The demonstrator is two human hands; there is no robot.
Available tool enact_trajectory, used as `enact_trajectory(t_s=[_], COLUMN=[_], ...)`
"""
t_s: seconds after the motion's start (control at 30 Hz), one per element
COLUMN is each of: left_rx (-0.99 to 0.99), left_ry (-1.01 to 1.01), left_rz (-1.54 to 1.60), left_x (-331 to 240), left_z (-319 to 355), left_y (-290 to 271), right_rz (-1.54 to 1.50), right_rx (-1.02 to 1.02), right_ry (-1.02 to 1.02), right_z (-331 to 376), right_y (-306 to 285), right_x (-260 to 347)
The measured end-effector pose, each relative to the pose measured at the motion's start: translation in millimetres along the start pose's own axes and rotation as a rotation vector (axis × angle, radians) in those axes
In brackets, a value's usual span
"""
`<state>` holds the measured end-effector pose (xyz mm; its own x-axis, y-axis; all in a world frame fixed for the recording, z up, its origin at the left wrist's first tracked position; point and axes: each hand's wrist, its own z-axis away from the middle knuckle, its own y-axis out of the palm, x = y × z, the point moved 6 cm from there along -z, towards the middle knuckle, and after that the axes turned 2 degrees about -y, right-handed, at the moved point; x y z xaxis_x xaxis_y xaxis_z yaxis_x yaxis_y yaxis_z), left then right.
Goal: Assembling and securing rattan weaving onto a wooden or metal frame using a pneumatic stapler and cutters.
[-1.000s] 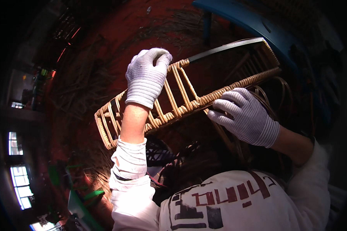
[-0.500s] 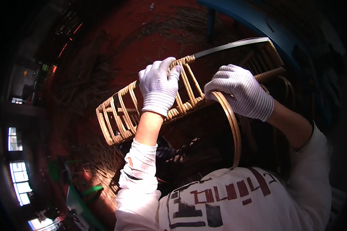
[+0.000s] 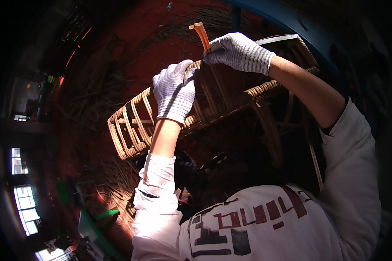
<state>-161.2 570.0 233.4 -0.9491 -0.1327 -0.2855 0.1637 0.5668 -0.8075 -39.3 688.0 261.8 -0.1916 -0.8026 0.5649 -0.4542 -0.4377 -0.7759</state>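
A long frame [image 3: 133, 150], wrapped in tan rattan with strands running across it, lies slantwise in front of me. My left hand [image 3: 173, 91], in a pale striped glove, has its fingers curled over the frame's far rail and grips it. Farther right along that rail, my right hand [image 3: 241, 52], gloved the same way, is closed on a pair of flat rattan strips [image 3: 200, 35]. Their cut ends stick up past my fingers; the rest is hidden. To the right of that hand, a bare grey metal bar [image 3: 276, 39] shows on the far rail.
A blue bench-like edge [image 3: 287, 19] curves along the far right. Loose cane scraps litter the red floor [image 3: 135, 39] and lie in a sunlit heap [image 3: 117, 195] at the lower left. Green objects [image 3: 106, 214] stand near that heap.
My right hand has moved up and left, from the near rail to the far rail, carrying the rattan strips. The strips' loop beside my body is gone from view. My left hand stays on the frame.
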Motion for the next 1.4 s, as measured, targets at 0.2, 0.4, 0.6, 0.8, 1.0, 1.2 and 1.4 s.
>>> enact_trajectory(t_s=[0.2, 0.4, 0.6, 0.8, 1.0, 1.2, 1.4], left_rx=[0.001, 0.090, 0.127, 0.061, 0.026, -0.019, -0.017], left_ry=[-0.026, -0.096, -0.069, -0.047, -0.018, 0.010, 0.005], left_rz=[0.036, 0.095, 0.015, 0.025, 0.030, 0.019, 0.045], left_x=[0, -3, 0, 0, -5, -4, -5], left_z=[0, -14, -25, -29, -33, -35, -38], left_y=[-8, -18, -6, -5, -6, 0, 0], right_rz=[0.004, -0.143, -0.097, -0.174, -0.389, -0.374, -0.216], right_rx=[0.010, 0.013, 0.077, 0.108, 0.026, 0.041, 0.047], right_ry=[0.055, 0.130, 0.159, 0.218, 0.292, 0.322, 0.308], right_z=[-7, -18, -40, -61, -58, -62, -65], right_y=[-4, -12, -15, -10, -13, -8, -10], right_x=[-3, -19, -24, -42, -63, -60, -56])
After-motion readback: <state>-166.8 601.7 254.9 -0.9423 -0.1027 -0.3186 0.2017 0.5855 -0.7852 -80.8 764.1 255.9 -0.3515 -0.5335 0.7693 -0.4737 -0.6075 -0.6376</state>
